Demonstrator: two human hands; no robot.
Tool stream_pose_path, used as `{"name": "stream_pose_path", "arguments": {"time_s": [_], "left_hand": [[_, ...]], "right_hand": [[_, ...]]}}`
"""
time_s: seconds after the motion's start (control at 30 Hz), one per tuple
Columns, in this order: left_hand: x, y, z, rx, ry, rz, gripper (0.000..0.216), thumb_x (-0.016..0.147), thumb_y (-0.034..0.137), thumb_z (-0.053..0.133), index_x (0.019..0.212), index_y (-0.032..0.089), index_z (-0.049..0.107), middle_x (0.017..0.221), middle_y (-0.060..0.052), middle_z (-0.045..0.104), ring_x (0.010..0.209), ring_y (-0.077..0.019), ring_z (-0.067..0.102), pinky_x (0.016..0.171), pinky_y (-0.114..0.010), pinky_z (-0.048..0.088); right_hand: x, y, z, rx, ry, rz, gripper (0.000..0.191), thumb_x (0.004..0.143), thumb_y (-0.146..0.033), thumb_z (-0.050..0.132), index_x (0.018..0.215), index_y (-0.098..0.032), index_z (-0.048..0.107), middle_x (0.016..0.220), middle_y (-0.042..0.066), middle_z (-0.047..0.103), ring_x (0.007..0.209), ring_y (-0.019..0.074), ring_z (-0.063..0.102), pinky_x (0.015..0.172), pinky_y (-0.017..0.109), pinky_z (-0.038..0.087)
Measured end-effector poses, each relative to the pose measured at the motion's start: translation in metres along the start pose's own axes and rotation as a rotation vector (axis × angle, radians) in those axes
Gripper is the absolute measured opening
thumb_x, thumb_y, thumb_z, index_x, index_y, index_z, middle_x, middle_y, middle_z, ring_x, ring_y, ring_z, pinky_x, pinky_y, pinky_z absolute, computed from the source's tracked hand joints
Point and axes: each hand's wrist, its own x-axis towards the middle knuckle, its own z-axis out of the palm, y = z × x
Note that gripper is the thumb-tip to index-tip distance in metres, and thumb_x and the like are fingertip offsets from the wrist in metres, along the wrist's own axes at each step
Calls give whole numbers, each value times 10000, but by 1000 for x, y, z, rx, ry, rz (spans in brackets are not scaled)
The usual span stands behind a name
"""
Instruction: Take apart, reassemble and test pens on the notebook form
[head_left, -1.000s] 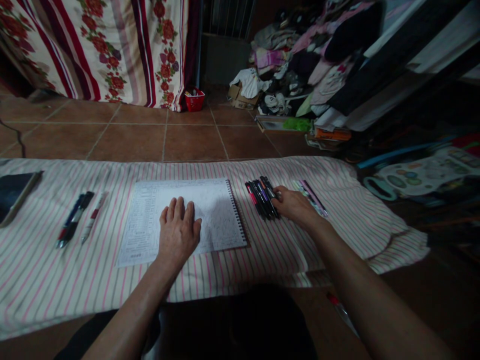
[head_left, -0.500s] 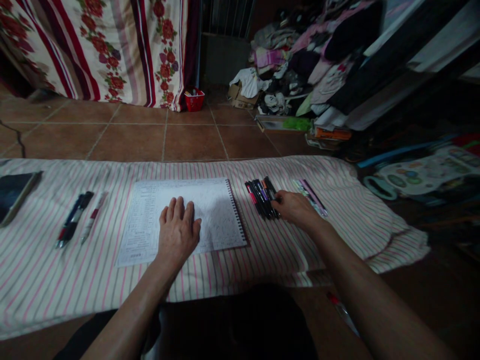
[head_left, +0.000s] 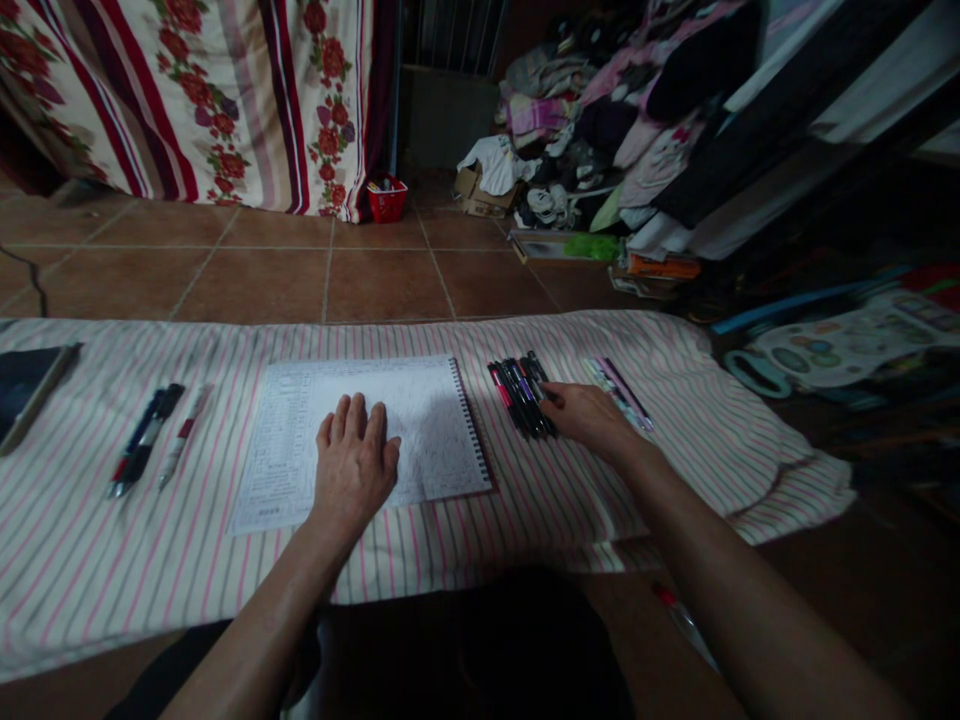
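My left hand (head_left: pixel 352 460) lies flat with fingers stretched out on a spiral notebook (head_left: pixel 427 440), its page covered in fine writing or print. The coil runs along the notebook's right edge. To the right, my right hand (head_left: pixel 581 415) is closed, thumb and index finger pinching a dark pen (head_left: pixel 535 366) at the right side of a row of pens (head_left: pixel 517 395). The row is mostly black, with a red or pink one at its left. Part of the pinched pen is hidden by my fingers. Beside that hand lie some lighter pens (head_left: pixel 621 392), one of them purplish.
Left of the notebook are dark pens (head_left: pixel 146 440) and a white-and-red pen (head_left: pixel 180 445). A dark flat object (head_left: pixel 30 390) sits at the far left of the striped cloth (head_left: pixel 420 545). Beyond are a red basket (head_left: pixel 387 202) and heaped clothes (head_left: pixel 592 130).
My right fingertips have shifted very slightly left against the row of pens. My left hand stays flat on the notebook, and the view has barely moved.
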Motion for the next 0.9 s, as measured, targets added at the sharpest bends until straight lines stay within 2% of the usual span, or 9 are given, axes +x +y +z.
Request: {"name": "stream_pose_path", "arguments": {"time_s": [0.1, 0.37, 0.7, 0.9], "left_hand": [[0, -1, 1, 2, 13, 2, 407, 892, 307, 428, 1246, 125, 510, 1354, -210, 488, 1314, -349, 378, 1019, -516, 338], [0, 0, -2, -16, -27, 1, 417, 897, 296, 421, 1250, 94, 513, 1364, -229, 471, 1318, -366, 365, 1035, -520, 321], [-1, 1, -5, -37, -25, -1, 377, 885, 279, 443, 1221, 130, 525, 1351, -200, 485, 1315, -351, 372, 1031, -521, 332], [0, -2, -10, -94, -14, 10, 306, 879, 241, 435, 1126, 128, 576, 1318, -197, 500, 1311, -358, 365, 1025, -520, 336]], "right_hand": [[0, -1, 0, -22, 11, 9, 354, 870, -265, 402, 1104, -176, 652, 1015, 120, 716, 938, 264, 656, 757, 317, 431], [0, -3, 3, -1, 61, 66, 417, 877, -281, 422, 1258, -157, 536, 1013, 129, 693, 954, 258, 645, 769, 321, 431], [-5, -6, -1, 1, 115, 60, 354, 882, -294, 435, 1157, -163, 615, 1072, 140, 647, 979, 241, 620, 789, 301, 431], [-11, -32, -10, 150, 269, -7, 330, 873, -304, 451, 1092, -169, 657, 1000, 109, 677, 895, 222, 631, 807, 302, 445]]}}
